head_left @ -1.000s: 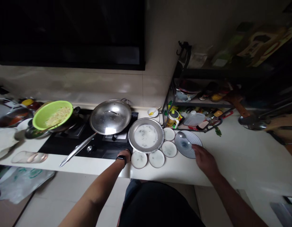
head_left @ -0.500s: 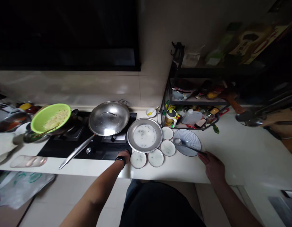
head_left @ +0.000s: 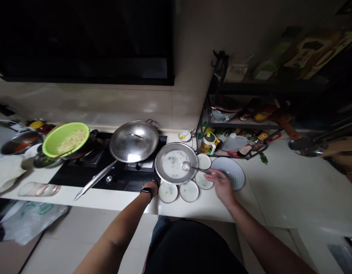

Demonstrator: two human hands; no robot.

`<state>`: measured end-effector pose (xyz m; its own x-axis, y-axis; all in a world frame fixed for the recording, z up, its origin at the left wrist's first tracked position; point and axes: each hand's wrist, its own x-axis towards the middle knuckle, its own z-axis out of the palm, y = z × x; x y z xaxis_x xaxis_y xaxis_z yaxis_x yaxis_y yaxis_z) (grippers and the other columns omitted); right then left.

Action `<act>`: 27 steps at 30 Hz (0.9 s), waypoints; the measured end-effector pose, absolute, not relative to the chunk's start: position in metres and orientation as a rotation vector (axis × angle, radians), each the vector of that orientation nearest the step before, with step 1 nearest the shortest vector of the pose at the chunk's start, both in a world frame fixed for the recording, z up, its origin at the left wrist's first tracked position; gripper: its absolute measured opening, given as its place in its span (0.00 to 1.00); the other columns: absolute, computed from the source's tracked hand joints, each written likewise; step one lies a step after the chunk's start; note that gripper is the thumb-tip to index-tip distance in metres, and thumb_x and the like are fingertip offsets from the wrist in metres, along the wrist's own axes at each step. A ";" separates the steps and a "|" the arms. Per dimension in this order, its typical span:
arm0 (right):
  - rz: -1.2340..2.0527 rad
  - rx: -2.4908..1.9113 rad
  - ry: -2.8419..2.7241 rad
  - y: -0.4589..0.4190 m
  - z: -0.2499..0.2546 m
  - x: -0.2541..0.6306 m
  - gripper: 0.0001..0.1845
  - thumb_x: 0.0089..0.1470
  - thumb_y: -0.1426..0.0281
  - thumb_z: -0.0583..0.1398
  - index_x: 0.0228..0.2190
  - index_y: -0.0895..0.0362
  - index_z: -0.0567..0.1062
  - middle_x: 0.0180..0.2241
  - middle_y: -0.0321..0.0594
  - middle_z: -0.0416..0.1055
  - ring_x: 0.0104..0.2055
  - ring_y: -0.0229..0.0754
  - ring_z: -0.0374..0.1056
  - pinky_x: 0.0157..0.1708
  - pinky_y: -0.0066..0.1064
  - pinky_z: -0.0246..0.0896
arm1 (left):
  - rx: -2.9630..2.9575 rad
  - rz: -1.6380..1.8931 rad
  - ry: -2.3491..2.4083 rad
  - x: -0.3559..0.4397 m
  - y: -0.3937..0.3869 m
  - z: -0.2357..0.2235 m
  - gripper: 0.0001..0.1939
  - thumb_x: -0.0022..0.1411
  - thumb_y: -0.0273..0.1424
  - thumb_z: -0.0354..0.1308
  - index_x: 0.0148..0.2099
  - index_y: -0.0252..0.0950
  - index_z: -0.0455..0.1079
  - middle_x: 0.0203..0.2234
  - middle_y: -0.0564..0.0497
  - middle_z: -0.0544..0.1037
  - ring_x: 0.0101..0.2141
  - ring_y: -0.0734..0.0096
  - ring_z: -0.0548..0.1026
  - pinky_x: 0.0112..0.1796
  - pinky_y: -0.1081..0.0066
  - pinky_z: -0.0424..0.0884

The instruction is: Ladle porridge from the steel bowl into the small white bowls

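My right hand (head_left: 223,186) is closed round the handle of a metal ladle (head_left: 186,166). The ladle's bowl is over the milky liquid with dark bits in a round metal basin (head_left: 161,175); whether it touches the liquid I cannot tell. Several small white dishes (head_left: 189,191) crowd the basin's front and right side, the front ones holding similar white liquid. A blue-patterned plate (head_left: 235,171) lies beyond my right hand, partly covered by it. My left hand (head_left: 151,186), with a black watch at the wrist, rests curled like a fist at the stove's front right corner, left of the dishes.
On the black stove (head_left: 121,179) stands a lidded pan (head_left: 132,142), its long handle reaching over the counter edge. A green bowl (head_left: 50,142) of pale shreds and a glass (head_left: 39,189) lying on its side are at left. A spice rack (head_left: 238,123) stands at right.
My right hand has moved left, carrying the ladle from above the patterned plate to over the basin. My left hand has stayed at the stove corner. The view has shifted slightly.
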<state>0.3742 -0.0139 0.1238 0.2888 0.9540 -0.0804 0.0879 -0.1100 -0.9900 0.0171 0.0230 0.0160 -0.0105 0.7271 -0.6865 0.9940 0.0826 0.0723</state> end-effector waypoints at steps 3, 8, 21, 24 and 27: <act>0.891 -1.341 -1.598 -0.017 0.117 0.352 0.19 0.69 0.53 0.58 0.44 0.52 0.83 0.42 0.48 0.86 0.45 0.54 0.84 0.49 0.48 0.80 | 1.675 -0.655 1.817 0.018 0.024 0.016 0.21 0.72 0.25 0.48 0.60 0.27 0.75 0.57 0.30 0.80 0.58 0.52 0.80 0.56 0.62 0.76; 0.634 -1.162 -2.125 -0.031 0.125 0.367 0.19 0.68 0.69 0.55 0.51 0.50 0.84 0.54 0.46 0.82 0.55 0.50 0.80 0.57 0.45 0.76 | 1.696 -0.662 1.790 0.018 0.024 0.017 0.21 0.70 0.26 0.53 0.61 0.25 0.75 0.56 0.27 0.80 0.57 0.49 0.81 0.55 0.60 0.77; 0.483 -1.869 -1.254 -0.057 0.099 0.526 0.26 0.53 0.42 0.62 0.36 0.50 0.84 0.39 0.46 0.86 0.43 0.57 0.83 0.53 0.51 0.76 | 1.784 -0.718 1.746 0.016 0.026 0.012 0.21 0.68 0.25 0.54 0.60 0.27 0.76 0.55 0.30 0.81 0.57 0.50 0.81 0.55 0.62 0.76; 0.634 -1.856 -0.955 -0.069 0.091 0.520 0.27 0.51 0.43 0.66 0.37 0.54 0.82 0.33 0.46 0.85 0.37 0.55 0.84 0.43 0.47 0.80 | 1.781 -0.706 1.759 0.016 0.025 0.011 0.20 0.68 0.26 0.54 0.59 0.27 0.76 0.55 0.30 0.82 0.57 0.51 0.81 0.54 0.63 0.76; 0.733 -1.696 -0.607 -0.073 0.092 0.510 0.27 0.45 0.46 0.72 0.33 0.56 0.79 0.27 0.44 0.83 0.32 0.54 0.84 0.37 0.45 0.82 | 1.785 -0.705 1.773 0.016 0.025 0.011 0.20 0.68 0.27 0.56 0.59 0.28 0.76 0.54 0.31 0.82 0.56 0.51 0.81 0.54 0.63 0.77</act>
<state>0.5101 -0.0731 0.0918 0.6729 0.7226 -0.1585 0.0202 -0.2321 -0.9725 0.0160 0.0247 0.0109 0.0063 0.7279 -0.6856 1.0000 -0.0053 0.0035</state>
